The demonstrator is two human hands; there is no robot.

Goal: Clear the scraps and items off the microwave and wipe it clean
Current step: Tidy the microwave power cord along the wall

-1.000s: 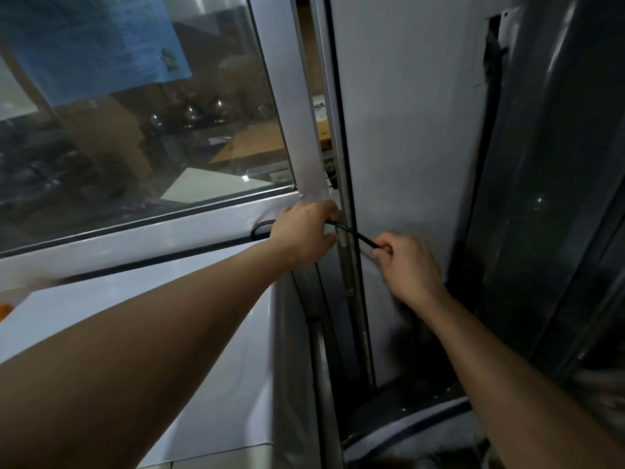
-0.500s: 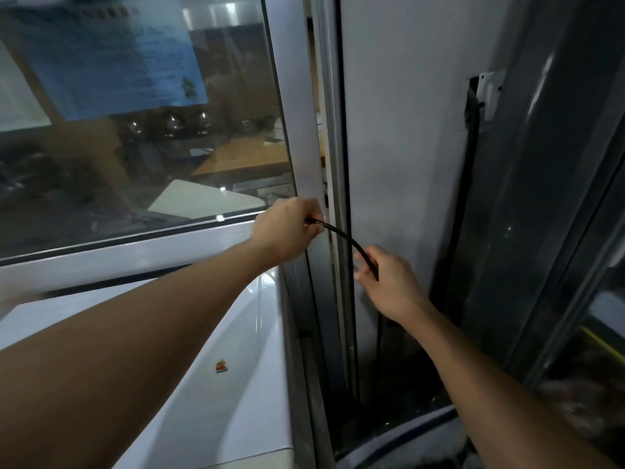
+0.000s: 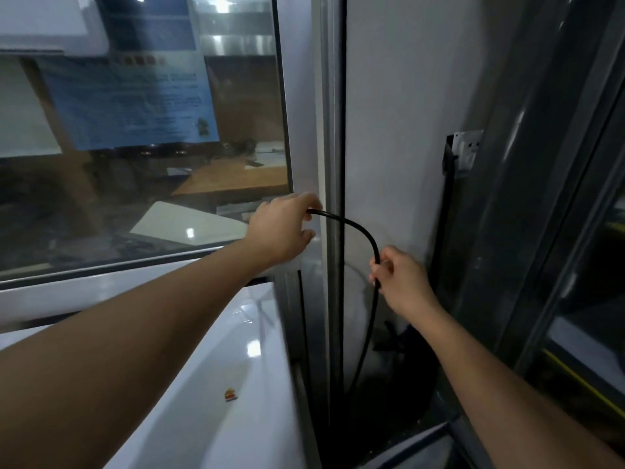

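Note:
The white microwave top point(image 3: 236, 367) fills the lower left, under my left forearm. A small red and yellow scrap point(image 3: 231, 394) lies on it near the right edge. A black power cable point(image 3: 363, 231) arcs between my hands in front of the window frame and then drops into the dark gap beside the microwave. My left hand point(image 3: 282, 230) grips the cable's upper end at the frame. My right hand point(image 3: 399, 282) holds the cable lower down, to the right, fingers curled round it.
A glass window point(image 3: 142, 147) with a blue notice point(image 3: 128, 99) stands behind the microwave. A grey wall point(image 3: 399, 113) carries a white socket point(image 3: 466, 150) with a black plug. A dark metal frame point(image 3: 541, 198) rises at the right.
The view has tilted up and widened. The cable's arc has grown longer between my hands; my right hand has slid lower and to the right along it.

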